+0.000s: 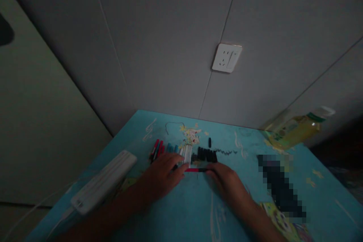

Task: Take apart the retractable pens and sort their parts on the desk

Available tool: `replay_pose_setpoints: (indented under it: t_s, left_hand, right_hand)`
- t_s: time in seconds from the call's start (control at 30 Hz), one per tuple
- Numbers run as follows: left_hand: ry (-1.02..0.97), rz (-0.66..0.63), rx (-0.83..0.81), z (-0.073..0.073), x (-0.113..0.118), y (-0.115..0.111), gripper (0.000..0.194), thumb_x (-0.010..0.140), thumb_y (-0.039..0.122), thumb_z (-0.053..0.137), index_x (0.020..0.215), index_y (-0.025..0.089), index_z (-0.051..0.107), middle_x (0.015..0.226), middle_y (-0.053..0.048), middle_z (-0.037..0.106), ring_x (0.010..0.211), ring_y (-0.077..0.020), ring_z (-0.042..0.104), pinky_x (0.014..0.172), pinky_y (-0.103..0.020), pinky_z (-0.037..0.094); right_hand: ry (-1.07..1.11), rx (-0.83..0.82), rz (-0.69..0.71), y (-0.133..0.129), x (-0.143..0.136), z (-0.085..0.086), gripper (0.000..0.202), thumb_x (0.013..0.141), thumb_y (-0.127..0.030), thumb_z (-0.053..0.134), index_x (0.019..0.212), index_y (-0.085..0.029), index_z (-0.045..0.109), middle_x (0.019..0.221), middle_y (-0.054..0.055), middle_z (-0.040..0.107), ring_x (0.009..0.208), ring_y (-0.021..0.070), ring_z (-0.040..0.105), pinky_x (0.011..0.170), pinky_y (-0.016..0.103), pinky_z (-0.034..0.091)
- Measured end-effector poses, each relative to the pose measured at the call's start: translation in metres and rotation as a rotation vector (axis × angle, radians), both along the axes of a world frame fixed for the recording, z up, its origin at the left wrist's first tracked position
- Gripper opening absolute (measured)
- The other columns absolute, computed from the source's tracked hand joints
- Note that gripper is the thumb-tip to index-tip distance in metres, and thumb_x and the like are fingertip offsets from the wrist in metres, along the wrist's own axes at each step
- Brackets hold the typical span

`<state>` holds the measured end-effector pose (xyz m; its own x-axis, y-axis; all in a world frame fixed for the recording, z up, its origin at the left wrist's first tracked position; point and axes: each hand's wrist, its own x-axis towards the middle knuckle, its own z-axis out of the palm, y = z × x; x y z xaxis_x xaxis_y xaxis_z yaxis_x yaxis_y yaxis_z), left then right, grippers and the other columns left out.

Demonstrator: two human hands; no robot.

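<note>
A thin pen (pixel 195 170), red on its left part and black on its right, lies level between my hands. My left hand (pixel 163 172) has its thumb at the red end, with the fingers curved above it; its exact grip is partly hidden. At the black end, my right hand (pixel 225 177) pinches with thumb and fingers. Just behind are a row of white sticks (pixel 186 154) and a row of short black caps (pixel 207 154). Red pens (pixel 158 149) and blue pieces (pixel 171 148) lie beyond my left hand. One black cap (pixel 210 142) stands apart farther back.
A white power strip (pixel 103 181) with a cable lies at left on the blue table (pixel 181 211). On the right are a bottle of yellow liquid (pixel 297 130) and a dark pixelated object (pixel 280 185). A wall socket (pixel 227 58) is on the grey wall behind.
</note>
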<state>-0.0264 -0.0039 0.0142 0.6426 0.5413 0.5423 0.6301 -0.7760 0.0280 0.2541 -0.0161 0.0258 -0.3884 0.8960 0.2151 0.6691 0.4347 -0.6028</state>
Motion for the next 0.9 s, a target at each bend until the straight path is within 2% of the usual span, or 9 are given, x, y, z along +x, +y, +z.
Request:
replay_pose_setpoints:
  t_s: [0.1, 0.23, 0.33, 0.47, 0.6, 0.73, 0.83, 0.9]
  left_hand:
    - [0.113, -0.067, 0.044, 0.001, 0.022, -0.002, 0.025, 0.095, 0.015, 0.051, 0.118, 0.017, 0.059, 0.106, -0.009, 0.063, 0.099, -0.0220, 0.059, 0.084, -0.040, 0.050]
    - [0.157, -0.060, 0.064, -0.007, 0.037, -0.001, 0.024, 0.096, 0.013, 0.048, 0.116, 0.015, 0.060, 0.094, -0.007, 0.065, 0.084, -0.0186, 0.060, 0.076, -0.036, 0.048]
    - [0.175, -0.067, 0.074, -0.015, 0.037, -0.004, 0.027, 0.096, 0.013, 0.048, 0.121, 0.016, 0.059, 0.090, -0.006, 0.066, 0.080, -0.0179, 0.060, 0.074, -0.034, 0.048]
    - [0.136, -0.085, 0.040, -0.020, 0.031, -0.011, 0.031, 0.095, 0.012, 0.050, 0.125, 0.015, 0.056, 0.095, -0.007, 0.067, 0.080, -0.0176, 0.063, 0.069, -0.031, 0.050]
    - [0.005, -0.082, -0.152, -0.021, 0.031, -0.016, 0.024, 0.099, 0.019, 0.046, 0.120, 0.017, 0.058, 0.084, -0.002, 0.066, 0.070, -0.0136, 0.064, 0.061, -0.025, 0.050]
    - [-0.079, -0.054, -0.318, -0.023, 0.032, -0.019, 0.025, 0.102, 0.024, 0.040, 0.117, 0.020, 0.059, 0.080, -0.001, 0.067, 0.066, -0.0126, 0.065, 0.059, -0.023, 0.052]
    - [-0.102, -0.024, -0.330, -0.026, 0.028, -0.020, 0.025, 0.101, 0.024, 0.042, 0.117, 0.021, 0.060, 0.081, -0.002, 0.068, 0.068, -0.0133, 0.066, 0.062, -0.023, 0.054]
    - [-0.120, -0.023, -0.323, -0.027, 0.027, -0.020, 0.025, 0.101, 0.024, 0.043, 0.118, 0.021, 0.060, 0.082, -0.002, 0.068, 0.069, -0.0133, 0.067, 0.064, -0.023, 0.054]
  right_hand:
    - [0.160, -0.059, 0.016, -0.012, -0.017, 0.003, 0.021, 0.100, -0.031, 0.049, 0.101, -0.021, 0.067, 0.091, 0.004, 0.071, 0.082, 0.0170, 0.066, 0.076, 0.027, 0.051]
    - [0.197, -0.100, -0.051, -0.010, -0.008, -0.005, 0.030, 0.100, -0.037, 0.048, 0.083, -0.019, 0.065, 0.071, 0.000, 0.065, 0.065, 0.0135, 0.060, 0.063, 0.024, 0.046]
    - [0.122, -0.124, -0.079, -0.010, 0.000, -0.018, 0.041, 0.101, -0.039, 0.044, 0.069, -0.018, 0.060, 0.061, -0.002, 0.059, 0.056, 0.0123, 0.054, 0.056, 0.024, 0.041]
    - [0.118, -0.150, -0.050, -0.015, -0.003, -0.025, 0.042, 0.103, -0.038, 0.038, 0.072, -0.019, 0.059, 0.064, -0.002, 0.060, 0.057, 0.0118, 0.055, 0.058, 0.024, 0.041]
    - [0.098, -0.044, -0.053, -0.018, -0.010, -0.021, 0.041, 0.102, -0.038, 0.043, 0.069, -0.019, 0.057, 0.066, 0.000, 0.058, 0.061, 0.0131, 0.054, 0.061, 0.026, 0.041]
    - [0.136, 0.034, 0.006, -0.017, -0.012, -0.017, 0.025, 0.100, -0.034, 0.050, 0.084, -0.020, 0.063, 0.077, 0.003, 0.061, 0.074, 0.0164, 0.058, 0.068, 0.028, 0.045]
    - [0.202, 0.027, 0.037, -0.017, -0.011, -0.015, 0.013, 0.097, -0.031, 0.056, 0.099, -0.021, 0.064, 0.087, 0.004, 0.064, 0.083, 0.0181, 0.060, 0.075, 0.030, 0.048]
    - [0.249, -0.023, 0.048, -0.018, -0.011, -0.013, 0.016, 0.096, -0.031, 0.058, 0.108, -0.022, 0.063, 0.091, 0.005, 0.065, 0.084, 0.0174, 0.061, 0.075, 0.029, 0.050]
